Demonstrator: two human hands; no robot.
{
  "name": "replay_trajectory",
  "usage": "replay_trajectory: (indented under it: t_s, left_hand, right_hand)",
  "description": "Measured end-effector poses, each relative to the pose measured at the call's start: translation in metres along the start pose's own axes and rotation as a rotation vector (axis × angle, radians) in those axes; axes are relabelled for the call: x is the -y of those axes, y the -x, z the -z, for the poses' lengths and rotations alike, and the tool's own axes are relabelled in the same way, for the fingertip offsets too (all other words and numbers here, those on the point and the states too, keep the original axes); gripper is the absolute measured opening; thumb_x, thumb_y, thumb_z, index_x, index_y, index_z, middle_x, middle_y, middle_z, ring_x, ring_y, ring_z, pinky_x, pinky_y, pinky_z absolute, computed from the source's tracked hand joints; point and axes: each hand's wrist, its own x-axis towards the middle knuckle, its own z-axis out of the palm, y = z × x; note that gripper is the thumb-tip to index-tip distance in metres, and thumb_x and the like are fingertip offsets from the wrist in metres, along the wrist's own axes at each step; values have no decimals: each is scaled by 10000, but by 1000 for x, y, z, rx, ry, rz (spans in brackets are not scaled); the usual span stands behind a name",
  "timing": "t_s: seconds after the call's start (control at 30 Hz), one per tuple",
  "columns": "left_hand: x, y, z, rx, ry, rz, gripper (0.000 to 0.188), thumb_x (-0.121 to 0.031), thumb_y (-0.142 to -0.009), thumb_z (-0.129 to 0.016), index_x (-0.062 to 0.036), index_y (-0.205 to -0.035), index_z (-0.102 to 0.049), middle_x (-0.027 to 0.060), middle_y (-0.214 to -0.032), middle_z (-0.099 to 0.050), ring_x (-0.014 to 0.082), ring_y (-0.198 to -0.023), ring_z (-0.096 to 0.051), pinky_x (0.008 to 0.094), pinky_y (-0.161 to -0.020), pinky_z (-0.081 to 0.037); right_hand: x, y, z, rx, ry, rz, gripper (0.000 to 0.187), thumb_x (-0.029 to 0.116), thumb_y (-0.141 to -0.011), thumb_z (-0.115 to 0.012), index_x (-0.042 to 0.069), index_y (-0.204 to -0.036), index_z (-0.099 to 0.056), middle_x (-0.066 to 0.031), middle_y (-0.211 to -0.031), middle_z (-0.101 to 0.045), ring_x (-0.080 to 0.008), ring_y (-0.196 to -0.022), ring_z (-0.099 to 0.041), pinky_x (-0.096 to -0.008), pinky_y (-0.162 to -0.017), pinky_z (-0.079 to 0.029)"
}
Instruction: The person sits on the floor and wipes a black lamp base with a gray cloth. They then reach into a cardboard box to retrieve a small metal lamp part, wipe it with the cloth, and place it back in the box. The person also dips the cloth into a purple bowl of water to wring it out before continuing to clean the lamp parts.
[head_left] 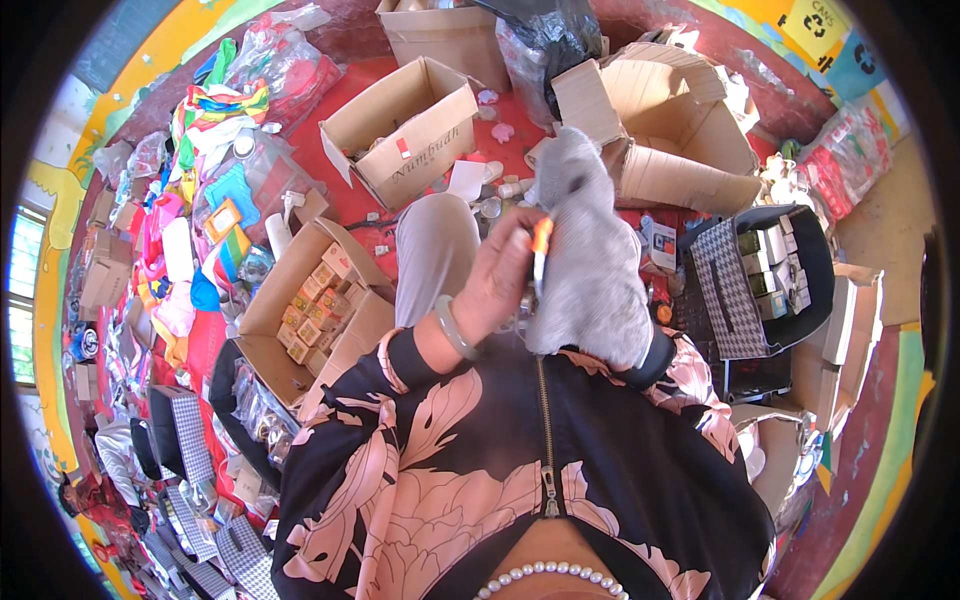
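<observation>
A grey furry plush piece (590, 270), like a hand puppet or mitt, stands upright in front of my chest. My right sleeve's black cuff (655, 358) runs into its lower end, so my right hand is covered by the fur and its fingers are hidden. At the plush's left side, my left hand (500, 270) is closed, thumb and fingers pinching a small orange-and-white strip (542, 245). Whether that strip is fixed to the plush, I cannot tell. A pale bangle (455, 328) circles my left wrist.
Left of my knee (435, 250) sits a carton (262, 318) of small orange-and-white boxes. Further off stand an open carton (425, 95) and a larger torn one (690, 180). A black-and-white checked bin (725, 290) with small boxes is at right. Bright fabrics (215, 180) pile up at left.
</observation>
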Motion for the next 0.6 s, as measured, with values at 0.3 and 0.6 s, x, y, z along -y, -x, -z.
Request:
replay_trajectory:
  t_s: [0.3, 0.6]
  left_hand:
    - [-2, -15, 10, -90, 206, -192, 450, -411, -935, -412, -17, -1151, -438, 52, -1030, -531, 128, -943, -523, 268, -837, -431]
    - [7, -91, 163, -800, 691, 87, 449, -444, -914, -420, -71, -1161, -452, 136, -1106, -544, 342, -1033, -525, 586, -879, -431]
  right_hand:
    - [-32, 23, -13, 202, -261, -177, 429, 172, -837, -527, 12, -1211, -391, -136, -1068, -501, -251, -941, -501, -289, -765, -427]
    - [-18, -17, -12, 596, -704, -369, 219, 51, -701, -600, 27, -906, -527, -103, -832, -564, -189, -788, -576, -286, -675, -446]
